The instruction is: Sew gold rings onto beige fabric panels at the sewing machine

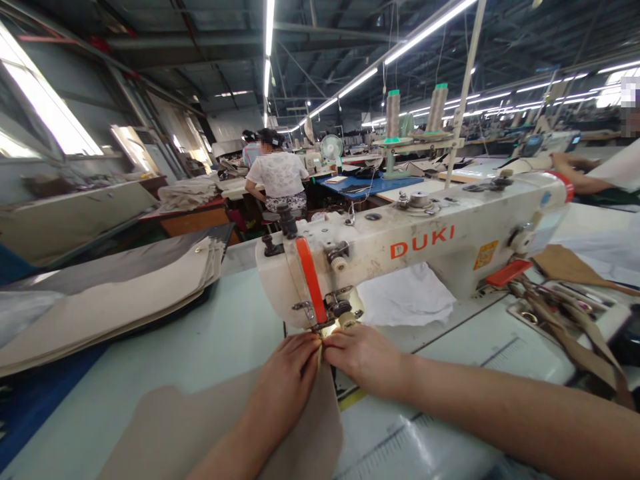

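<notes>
A white sewing machine stands across the table, its lamp lit near the needle. Right in front of the presser foot, my left hand has its fingers pressed together on the edge of a beige fabric piece. My right hand pinches the same edge from the other side, fingertips nearly meeting the left ones. The fabric hangs toward me over the table, partly under my left forearm. The needle itself is hidden by the foot parts and my fingers.
A stack of beige fabric panels lies at the left. White cloth sits behind the needle area. Brown straps lie at the right on the machine table. Thread cones stand behind. Other people work farther back and at the right.
</notes>
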The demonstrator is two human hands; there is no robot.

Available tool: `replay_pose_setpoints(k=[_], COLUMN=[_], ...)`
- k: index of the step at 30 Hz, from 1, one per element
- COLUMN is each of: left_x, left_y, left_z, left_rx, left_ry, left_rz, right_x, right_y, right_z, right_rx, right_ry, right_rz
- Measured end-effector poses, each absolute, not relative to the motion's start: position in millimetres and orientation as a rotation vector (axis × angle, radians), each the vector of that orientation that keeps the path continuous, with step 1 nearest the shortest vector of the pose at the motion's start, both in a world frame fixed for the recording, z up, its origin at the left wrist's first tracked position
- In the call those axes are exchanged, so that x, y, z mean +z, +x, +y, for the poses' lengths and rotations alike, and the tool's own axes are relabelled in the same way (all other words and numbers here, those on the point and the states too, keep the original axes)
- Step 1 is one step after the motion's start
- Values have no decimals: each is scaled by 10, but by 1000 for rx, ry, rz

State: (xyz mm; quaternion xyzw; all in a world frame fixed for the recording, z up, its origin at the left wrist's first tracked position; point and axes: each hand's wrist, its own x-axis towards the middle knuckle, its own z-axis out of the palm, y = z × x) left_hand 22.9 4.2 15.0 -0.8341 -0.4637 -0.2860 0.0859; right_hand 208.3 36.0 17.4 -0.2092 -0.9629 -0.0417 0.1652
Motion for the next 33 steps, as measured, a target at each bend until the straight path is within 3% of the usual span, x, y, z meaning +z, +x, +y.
replay_pose_setpoints(k=[15, 33], left_x=[145, 161], left_y=[236, 235], left_z=[18, -58], left_rx=[-878, -649], left_ry=[-2496, -2517], left_rz=[-1372, -1415], right_x=[181, 163], right_y=[2088, 2139], right_z=[314, 308], right_rx=[-82, -62], right_ry=[-629, -438], right_rz=[-2749, -2772])
